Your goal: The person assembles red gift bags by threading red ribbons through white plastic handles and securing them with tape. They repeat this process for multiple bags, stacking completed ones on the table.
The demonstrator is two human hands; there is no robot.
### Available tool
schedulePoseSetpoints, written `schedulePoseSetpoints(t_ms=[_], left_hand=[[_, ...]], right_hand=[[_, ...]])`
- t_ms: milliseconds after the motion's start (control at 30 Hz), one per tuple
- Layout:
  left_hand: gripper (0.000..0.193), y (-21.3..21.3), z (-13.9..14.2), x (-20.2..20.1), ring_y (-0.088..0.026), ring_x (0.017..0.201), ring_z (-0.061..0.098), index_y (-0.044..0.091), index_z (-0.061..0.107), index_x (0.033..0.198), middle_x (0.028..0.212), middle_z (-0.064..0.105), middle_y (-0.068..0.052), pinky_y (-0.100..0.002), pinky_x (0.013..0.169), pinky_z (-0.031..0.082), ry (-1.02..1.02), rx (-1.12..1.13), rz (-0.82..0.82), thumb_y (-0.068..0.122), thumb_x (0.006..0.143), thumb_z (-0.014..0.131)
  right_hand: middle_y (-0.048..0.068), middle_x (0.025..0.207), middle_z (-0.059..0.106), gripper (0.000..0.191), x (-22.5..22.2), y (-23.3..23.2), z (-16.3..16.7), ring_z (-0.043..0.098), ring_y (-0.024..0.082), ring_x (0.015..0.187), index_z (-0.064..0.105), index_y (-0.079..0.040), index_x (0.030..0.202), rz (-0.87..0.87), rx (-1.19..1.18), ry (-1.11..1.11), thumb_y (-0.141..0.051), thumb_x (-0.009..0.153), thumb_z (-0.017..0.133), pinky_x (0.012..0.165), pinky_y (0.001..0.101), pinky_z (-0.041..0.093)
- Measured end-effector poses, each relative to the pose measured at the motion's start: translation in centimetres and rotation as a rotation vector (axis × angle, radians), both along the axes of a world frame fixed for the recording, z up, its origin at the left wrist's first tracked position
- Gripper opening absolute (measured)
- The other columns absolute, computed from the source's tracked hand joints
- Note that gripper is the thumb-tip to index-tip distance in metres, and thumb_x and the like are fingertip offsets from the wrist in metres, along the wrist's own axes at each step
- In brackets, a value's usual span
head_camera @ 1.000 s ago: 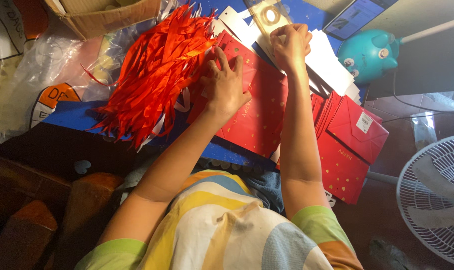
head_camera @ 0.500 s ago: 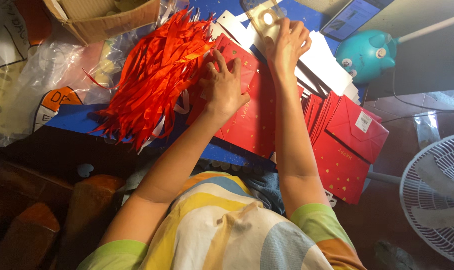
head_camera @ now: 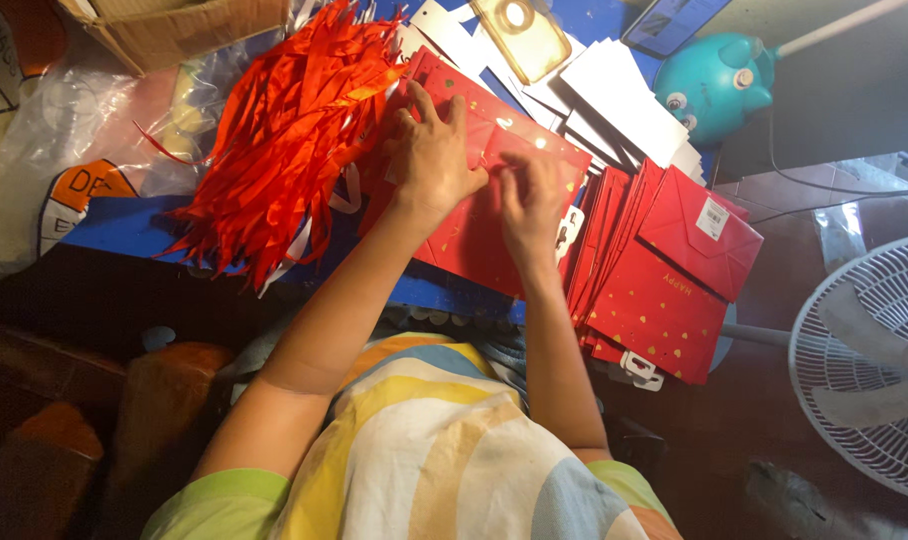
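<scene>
A flat red paper bag with gold dots lies on the blue table in front of me. My left hand lies flat on its upper part with the fingers spread, pressing it down. Just to the right, my right hand has its fingertips pinched together on the bag's folded flap. A thick bundle of red ribbons lies beside my left hand. A yellowish translucent tape holder sits above both hands.
A stack of red bags overhangs the table edge at right. White cards fan out behind it, next to a teal toy. A cardboard box and clear plastic bags lie at left; a white fan stands lower right.
My right hand has come down from the tape holder to the red bag's flap. My left hand has stayed pressed on the bag.
</scene>
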State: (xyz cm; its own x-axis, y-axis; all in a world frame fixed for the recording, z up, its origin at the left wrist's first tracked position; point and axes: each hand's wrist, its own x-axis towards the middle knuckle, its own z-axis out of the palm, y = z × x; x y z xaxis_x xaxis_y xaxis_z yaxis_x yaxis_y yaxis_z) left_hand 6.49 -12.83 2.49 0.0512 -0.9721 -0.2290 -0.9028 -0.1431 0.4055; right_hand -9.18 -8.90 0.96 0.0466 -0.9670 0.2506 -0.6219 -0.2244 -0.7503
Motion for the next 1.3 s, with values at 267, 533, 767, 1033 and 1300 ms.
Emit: schedulePoseSetpoints(t_ms=[267, 533, 767, 1033, 1300], left_hand=[[0.098, -0.1, 0.4, 2.7, -0.057, 0.123, 0.052, 0.015, 0.037, 0.149, 0.153, 0.032, -0.032, -0.056, 0.098, 0.051, 0.25, 0.088, -0.048, 0.052, 0.072, 0.084], [0.079, 1.4, 0.6, 5.2, -0.046, 0.129, 0.053, 0.012, 0.052, 0.146, 0.139, 0.057, -0.024, -0.056, 0.102, 0.044, 0.122, -0.394, -0.11, 0.04, 0.078, 0.08], [0.081, 9.6, 0.4, -4.9, -0.036, 0.125, 0.051, 0.011, 0.043, 0.147, 0.131, 0.054, -0.016, -0.052, 0.098, 0.046, 0.062, -0.381, -0.314, 0.03, 0.079, 0.083], [0.094, 9.9, -1.4, -5.8, -0.039, 0.127, 0.048, -0.001, 0.039, 0.148, 0.139, 0.048, -0.024, -0.054, 0.099, 0.044, 0.009, -0.329, -0.309, 0.028, 0.069, 0.083], [0.019, 7.5, -0.5, -1.3, -0.04, 0.086, 0.072, 0.004, 0.072, 0.091, 0.089, 0.072, -0.022, -0.048, 0.079, 0.057, 0.222, -0.213, -0.286, 0.021, 0.097, 0.066]], right_hand=[[0.012, 0.113, 0.063, 0.014, 0.1, 2.6, 0.3, 0.063, 0.031, 0.107, 0.068, -0.004, 0.112, 0.114, -0.089, 0.076, -0.005, 0.098, 0.069, 0.096, 0.0404, 0.05], [0.024, 0.147, 0.043, 0.051, 0.4, 7.1, 2.6, 0.041, 0.041, 0.138, 0.055, -0.006, 0.139, 0.031, -0.159, 0.291, -0.014, 0.091, 0.074, 0.116, 0.0488, 0.033], [0.02, 0.169, 0.032, 0.064, -3.1, 9.5, 0.6, 0.029, 0.032, 0.161, 0.03, 0.0, 0.162, -0.025, 0.052, -0.164, -0.006, 0.103, 0.053, 0.132, 0.0429, 0.024], [0.019, 0.161, 0.04, 0.058, -3.1, 10.2, 0.3, 0.039, 0.03, 0.153, 0.036, 0.0, 0.157, 0.015, 0.068, -0.249, -0.008, 0.104, 0.059, 0.125, 0.0401, 0.035], [0.014, 0.124, 0.068, 0.022, -2.5, 9.2, 5.5, 0.067, 0.027, 0.12, 0.065, -0.004, 0.124, 0.15, -0.055, -0.119, -0.004, 0.102, 0.062, 0.105, 0.0367, 0.053]])
